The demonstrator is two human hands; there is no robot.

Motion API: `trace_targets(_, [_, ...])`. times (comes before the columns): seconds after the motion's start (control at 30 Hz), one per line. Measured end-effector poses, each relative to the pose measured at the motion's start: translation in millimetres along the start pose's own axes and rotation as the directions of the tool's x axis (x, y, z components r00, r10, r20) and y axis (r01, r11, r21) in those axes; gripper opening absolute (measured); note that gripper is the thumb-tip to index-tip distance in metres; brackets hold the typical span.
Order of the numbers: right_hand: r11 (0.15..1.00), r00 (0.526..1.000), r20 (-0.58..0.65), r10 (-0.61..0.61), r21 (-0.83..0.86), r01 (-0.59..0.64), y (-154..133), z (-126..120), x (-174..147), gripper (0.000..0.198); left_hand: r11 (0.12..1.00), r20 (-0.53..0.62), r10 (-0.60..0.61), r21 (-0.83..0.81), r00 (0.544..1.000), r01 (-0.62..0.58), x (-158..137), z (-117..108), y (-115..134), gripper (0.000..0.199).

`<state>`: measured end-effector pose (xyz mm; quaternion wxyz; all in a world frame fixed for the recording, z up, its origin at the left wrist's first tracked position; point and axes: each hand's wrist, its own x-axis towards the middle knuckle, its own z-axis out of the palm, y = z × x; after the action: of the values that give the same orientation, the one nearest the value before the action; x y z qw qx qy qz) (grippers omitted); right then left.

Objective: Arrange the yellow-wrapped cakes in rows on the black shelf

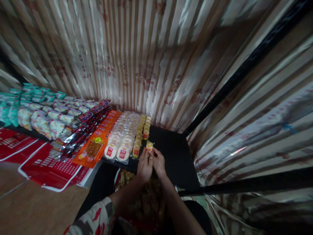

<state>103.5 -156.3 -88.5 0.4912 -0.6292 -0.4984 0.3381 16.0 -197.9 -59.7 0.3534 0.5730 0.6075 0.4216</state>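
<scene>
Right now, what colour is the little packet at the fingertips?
The packet is mostly yellow (head view).

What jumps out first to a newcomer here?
Probably the bright orange packet, lying on the black shelf left of the clear-wrapped round snacks. Next, the left hand and right hand, meeting at a small yellow packet near the shelf's front edge. Behind the shelf, striped sheeting fills the upper view.

Striped, creased sheeting (122,49) as walls; black shelf (178,153); dark post (241,74) slanting; brown floor (36,209) lower left; dim light.
</scene>
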Motion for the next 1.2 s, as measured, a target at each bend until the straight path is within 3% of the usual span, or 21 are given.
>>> trace_targets(0.27, [0.99, 0.997, 0.026, -0.069, -0.124, 0.072, 4, 21, 41, 0.038, 0.999, -0.044, -0.036, 0.002, 0.998, 0.036, 35, 24, -6, 0.047])
trace_targets(0.5, [0.975, 0.996, 0.017, -0.091, -0.203, 0.092, 1, 30, 56, 0.042, 0.994, -0.027, -0.052, -0.094, 0.998, 0.049, 52, 29, -15, 0.048])
trace_targets(0.77, [0.955, 0.994, 0.067, -0.088, -0.278, 0.103, 4, 35, 58, 0.048, 0.99, 0.013, -0.097, -0.099, 0.995, 0.098, 54, 25, -14, 0.051])
trace_targets(0.93, [0.936, 0.992, 0.098, -0.079, -0.334, 0.107, 2, 32, 59, 0.049, 0.988, -0.019, -0.1, -0.123, 0.995, 0.097, 54, 29, -15, 0.049])
trace_targets(1.2, [0.967, 0.992, 0.09, -0.086, -0.234, 0.105, 3, 30, 47, 0.057, 0.997, -0.072, -0.034, -0.07, 0.997, 0.028, 40, 32, -15, 0.05])
